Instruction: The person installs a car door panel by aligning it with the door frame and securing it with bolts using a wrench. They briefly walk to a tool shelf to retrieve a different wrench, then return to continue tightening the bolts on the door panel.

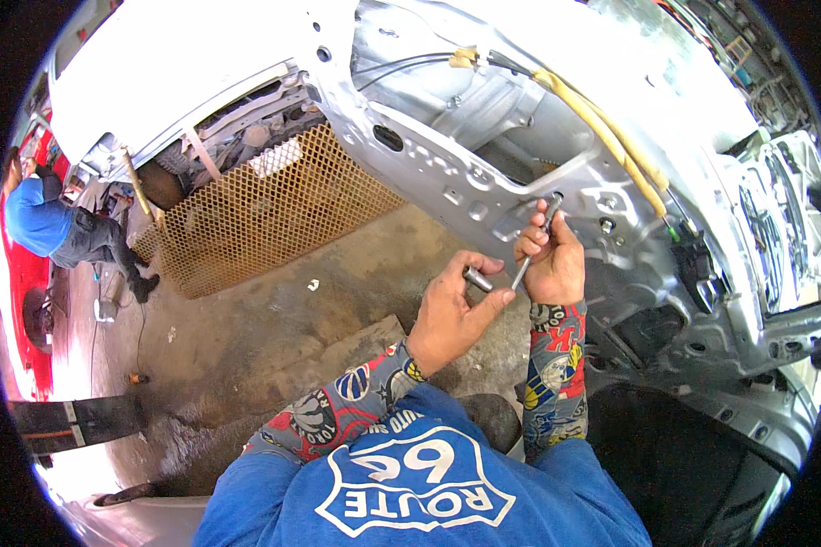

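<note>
My left hand (449, 321) curled round a metal cylinder (477, 279); my right hand (556, 264), at its 2 o'clock, gripped a thin metal rod (522, 273) pointing to 1 o'clock, at the silver panel (497, 221); keeping rod straight, grip steady seemed best

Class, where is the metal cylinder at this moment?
In the head view, the metal cylinder is in the left hand, just left of the thin rod in the right hand.

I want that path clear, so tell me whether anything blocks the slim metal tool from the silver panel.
Nothing visible does. The right hand holds the slim metal tool, its upper end seen against the silver panel; whether they touch, I cannot tell.
</note>
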The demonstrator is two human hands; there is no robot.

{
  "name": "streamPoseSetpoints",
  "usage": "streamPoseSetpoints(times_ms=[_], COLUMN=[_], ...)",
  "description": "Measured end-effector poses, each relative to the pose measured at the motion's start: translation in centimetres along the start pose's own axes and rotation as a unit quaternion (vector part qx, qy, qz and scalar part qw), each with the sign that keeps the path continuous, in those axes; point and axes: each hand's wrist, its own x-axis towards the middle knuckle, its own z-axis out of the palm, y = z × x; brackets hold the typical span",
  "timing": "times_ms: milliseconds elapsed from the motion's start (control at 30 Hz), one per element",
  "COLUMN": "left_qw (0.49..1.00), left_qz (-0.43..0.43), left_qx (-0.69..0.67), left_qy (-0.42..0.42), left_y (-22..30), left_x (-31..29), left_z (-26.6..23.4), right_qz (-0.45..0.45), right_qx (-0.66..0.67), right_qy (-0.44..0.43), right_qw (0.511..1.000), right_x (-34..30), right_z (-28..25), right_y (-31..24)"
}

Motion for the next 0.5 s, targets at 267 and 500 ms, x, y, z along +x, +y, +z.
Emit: streamPoseSetpoints(times_ms=[267,500], left_qw=[0.879,0.829], left_qz=[-0.171,-0.324], left_qx=[-0.424,-0.445], left_qy=[-0.138,-0.101], left_y=[2.2,2.1], left_x=[1.0,1.5], left_z=[-1.4,1.3], right_qz=[0.022,0.044], right_qx=[0.074,0.006], right_qy=[-0.006,-0.067], right_qw=[0.997,0.997], right_x=[0.5,1.6], right_z=[0.2,-1.9], right_y=[0.2,-1.2])
